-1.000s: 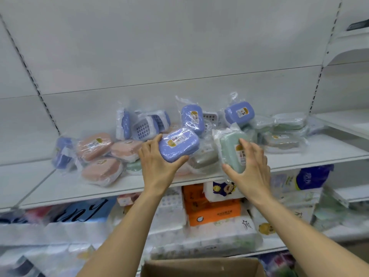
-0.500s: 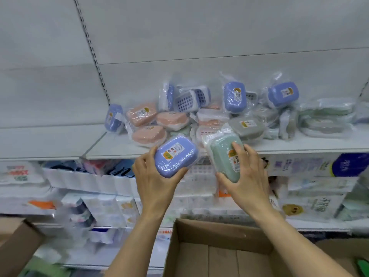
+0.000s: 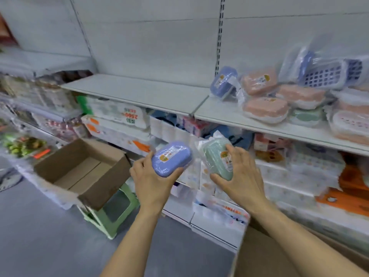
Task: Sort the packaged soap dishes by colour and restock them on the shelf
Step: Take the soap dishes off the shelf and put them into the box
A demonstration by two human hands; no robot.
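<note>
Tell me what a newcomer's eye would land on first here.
Centre frame, the left hand grips a blue soap dish and the right hand a green soap dish, both below shelf height. Upper right, pink soap dishes lie jumbled on the shelf; an open cardboard box sits lower left.

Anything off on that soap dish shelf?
Yes. The soap dishes lie in a jumbled, mixed-colour heap at the shelf's right: pink, blue and green overlapping, some tilted. The left shelf section is bare.
</note>
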